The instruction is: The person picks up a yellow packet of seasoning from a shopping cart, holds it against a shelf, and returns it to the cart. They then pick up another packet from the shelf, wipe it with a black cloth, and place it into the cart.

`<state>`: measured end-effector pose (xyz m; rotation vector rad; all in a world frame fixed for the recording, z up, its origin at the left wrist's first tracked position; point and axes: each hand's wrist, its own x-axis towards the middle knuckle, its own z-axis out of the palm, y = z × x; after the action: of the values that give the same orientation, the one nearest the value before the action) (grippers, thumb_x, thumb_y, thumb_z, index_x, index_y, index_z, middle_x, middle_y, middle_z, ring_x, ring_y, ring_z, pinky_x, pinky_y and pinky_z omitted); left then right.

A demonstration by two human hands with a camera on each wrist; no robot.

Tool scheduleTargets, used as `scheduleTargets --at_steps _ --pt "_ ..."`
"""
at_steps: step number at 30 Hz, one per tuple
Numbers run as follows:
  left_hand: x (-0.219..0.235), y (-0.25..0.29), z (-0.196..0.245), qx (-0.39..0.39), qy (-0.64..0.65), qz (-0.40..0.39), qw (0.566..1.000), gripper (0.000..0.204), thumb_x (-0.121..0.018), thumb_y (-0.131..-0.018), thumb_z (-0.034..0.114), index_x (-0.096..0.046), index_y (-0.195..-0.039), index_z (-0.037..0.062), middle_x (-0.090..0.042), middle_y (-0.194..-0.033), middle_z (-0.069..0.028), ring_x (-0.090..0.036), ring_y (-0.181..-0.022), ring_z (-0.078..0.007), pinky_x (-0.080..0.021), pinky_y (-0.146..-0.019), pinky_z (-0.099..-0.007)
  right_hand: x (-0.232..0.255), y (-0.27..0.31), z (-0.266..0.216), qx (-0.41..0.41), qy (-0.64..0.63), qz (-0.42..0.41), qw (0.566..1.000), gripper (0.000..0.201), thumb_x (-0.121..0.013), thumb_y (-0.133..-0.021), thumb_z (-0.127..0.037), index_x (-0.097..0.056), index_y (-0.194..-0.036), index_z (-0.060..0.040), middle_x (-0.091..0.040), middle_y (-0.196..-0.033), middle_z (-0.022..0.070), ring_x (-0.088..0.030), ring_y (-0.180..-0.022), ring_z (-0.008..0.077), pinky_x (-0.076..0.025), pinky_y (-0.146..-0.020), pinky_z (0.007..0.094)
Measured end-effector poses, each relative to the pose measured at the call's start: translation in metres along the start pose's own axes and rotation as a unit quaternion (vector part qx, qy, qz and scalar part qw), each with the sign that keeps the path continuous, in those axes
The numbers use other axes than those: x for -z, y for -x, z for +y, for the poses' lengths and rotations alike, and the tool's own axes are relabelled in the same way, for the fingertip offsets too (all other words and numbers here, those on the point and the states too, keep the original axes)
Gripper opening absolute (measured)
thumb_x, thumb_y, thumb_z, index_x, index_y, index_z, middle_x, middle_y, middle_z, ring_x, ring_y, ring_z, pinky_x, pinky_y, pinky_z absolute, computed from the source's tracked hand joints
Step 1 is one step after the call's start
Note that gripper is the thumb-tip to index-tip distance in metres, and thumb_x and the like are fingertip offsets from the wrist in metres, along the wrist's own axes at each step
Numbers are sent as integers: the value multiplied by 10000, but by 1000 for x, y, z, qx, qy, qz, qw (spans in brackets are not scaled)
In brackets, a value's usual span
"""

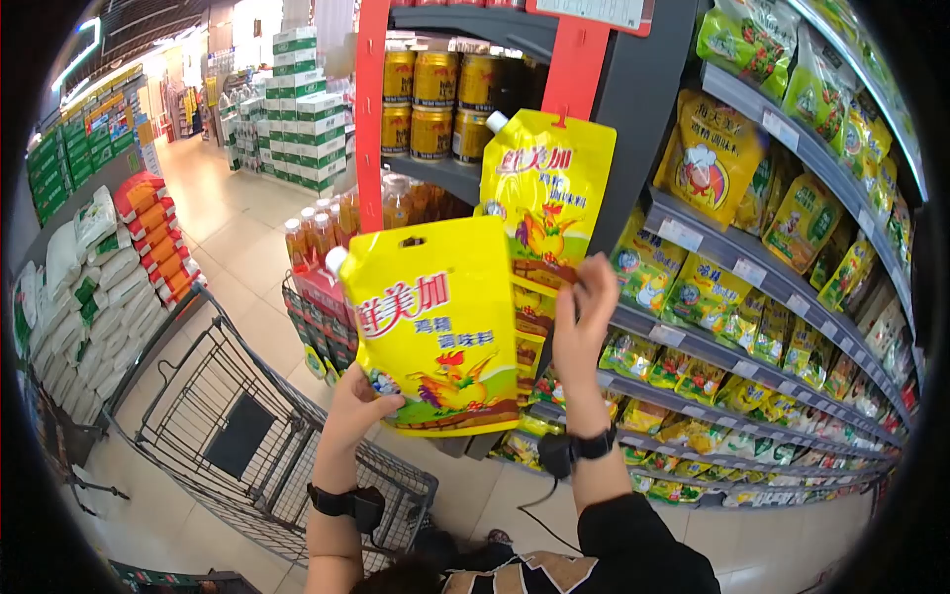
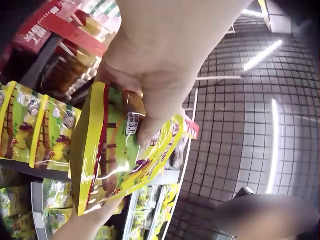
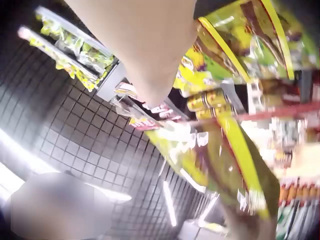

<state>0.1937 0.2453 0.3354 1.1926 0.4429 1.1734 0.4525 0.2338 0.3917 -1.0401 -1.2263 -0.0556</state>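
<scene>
A large yellow pouch of chicken seasoning (image 1: 435, 317), with a white spout at its top left corner, is in my left hand (image 1: 361, 401). The thumb lies across the printed front at the lower left corner, while the other fingers are hidden behind. A small price sticker (image 2: 132, 123) shows near that thumb in the left wrist view. Another pouch of the same kind (image 1: 549, 183) hangs from a hook on the red strip behind. My right hand (image 1: 586, 307), loosely bent with nothing visible in it, overlaps this hanging pouch's lower right corner in the head view.
Shelves of seasoning bags (image 1: 708, 287) curve along the right. Gold cans (image 1: 435, 79) stand on the rack behind the pouches. A wire shopping cart (image 1: 237, 426) is at lower left, near stacked white sacks (image 1: 89, 287). Green-and-white cartons (image 1: 312, 139) rise farther back.
</scene>
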Motion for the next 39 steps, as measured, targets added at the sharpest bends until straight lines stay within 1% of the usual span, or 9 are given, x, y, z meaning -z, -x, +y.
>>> scheduleTargets --at_steps 3,4,7,8,11,16,20,33,39 --pt "-27 -34 23 -57 -62 -40 996 533 -620 -687 -42 -374 -1159 -25 -486 -1106 -79 -480 -1005 -144 -389 -866 -278 11 21 -26 -80 -153 -215 961 547 -552 -797 -97 -256 -1250 -16 -294 -1248 140 -299 -1175 212 -259 -955 358" --pt "-42 -46 33 -97 -81 -48 991 524 -617 -697 -35 -372 -1160 -26 -489 -1094 -78 -481 -1004 -145 -389 -866 -280 14 29 -23 -118 -210 -231 943 480 -545 -804 -89 -305 -1211 -8 -364 -1204 117 -372 -1122 176 -323 -914 331" --pt "-71 -91 49 -170 -85 -20 982 504 -601 -728 -12 -366 -1174 -6 -492 -1071 -77 -501 -966 -134 -412 -827 -258 14 2 -50 -167 -182 -172 954 395 -534 -814 -88 -357 -1157 -3 -471 -1080 79 -481 -979 141 -404 -817 274" --pt "-86 -105 54 -196 -69 -4 978 498 -596 -738 -3 -364 -1178 0 -491 -1068 -78 -509 -951 -130 -420 -811 -248 8 -14 -45 -126 -164 -121 971 319 -522 -825 -91 -397 -1104 0 -530 -953 52 -535 -833 117 -438 -717 228" --pt "-106 -161 59 -322 -100 2 941 497 -602 -753 48 -359 -1184 -5 -521 -1024 -83 -533 -892 -115 -434 -757 -229 -4 -65 -37 -43 -142 -45 988 227 -509 -835 -108 -443 -1023 1 -553 -858 56 -542 -770 110 -430 -665 238" --pt "-127 -206 79 -267 -70 -12 961 512 -594 -782 102 -343 -1212 -15 -549 -1012 -98 -545 -864 -107 -441 -722 -221 -8 -114 -23 16 -112 -20 993 251 -494 -853 -143 -442 -1057 -5 -554 -914 54 -533 -788 103 -427 -693 243" --pt "-126 -222 83 -202 -88 -32 975 553 -588 -798 164 -324 -1254 -2 -531 -1072 -107 -530 -927 -119 -430 -765 -229 -12 -124 -17 -14 -121 -8 993 250 -505 -834 -124 -442 -1034 12 -547 -932 101 -556 -810 151 -429 -697 270" --pt "-115 -235 91 -173 -114 -16 978 574 -613 -774 264 -382 -1220 -15 -560 -1006 -96 -550 -849 -97 -425 -728 -210 -20 -125 -30 -24 -164 -14 986 260 -524 -827 -141 -446 -1022 12 -557 -893 90 -549 -798 135 -428 -703 271" --pt "-108 -238 95 -143 -110 -40 983 480 -596 -781 254 -462 -1152 -19 -581 -952 -82 -558 -813 -90 -426 -705 -205 -20 -122 -40 -7 -93 7 996 263 -540 -813 -145 -460 -1005 15 -555 -906 103 -548 -804 151 -425 -706 275"
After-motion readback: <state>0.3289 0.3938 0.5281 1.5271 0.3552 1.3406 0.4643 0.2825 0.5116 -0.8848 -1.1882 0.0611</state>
